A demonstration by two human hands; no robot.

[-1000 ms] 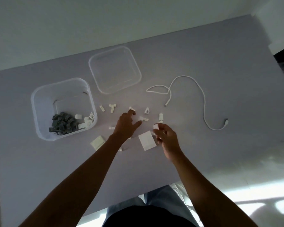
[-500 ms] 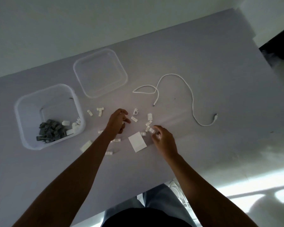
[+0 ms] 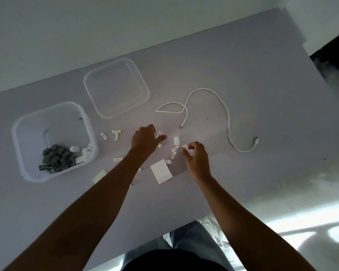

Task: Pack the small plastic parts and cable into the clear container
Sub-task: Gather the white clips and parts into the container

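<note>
The clear container (image 3: 18, 132) stands at the left of the grey table and holds several dark grey parts (image 3: 56, 158) and a few white ones. Several small white plastic parts (image 3: 176, 140) lie scattered mid-table. My left hand (image 3: 145, 138) rests over them, its fingertips pinching a small white part (image 3: 159, 133). My right hand (image 3: 196, 156) is curled around a small white part (image 3: 185, 147) held at its fingertips. A white cable (image 3: 227, 116) snakes loose to the right. A flat white square piece (image 3: 161, 171) lies between my forearms.
The container's clear lid (image 3: 145, 90) lies upside down behind the parts. More white parts (image 3: 116, 133) sit beside the container, and a white block (image 3: 99, 176) lies near my left forearm. The table's near edge runs just in front of my legs.
My left hand reached further right to a white part near the cable's plug. My right hand stayed over the parts, still gripping a white piece. The camera shifted slightly.
</note>
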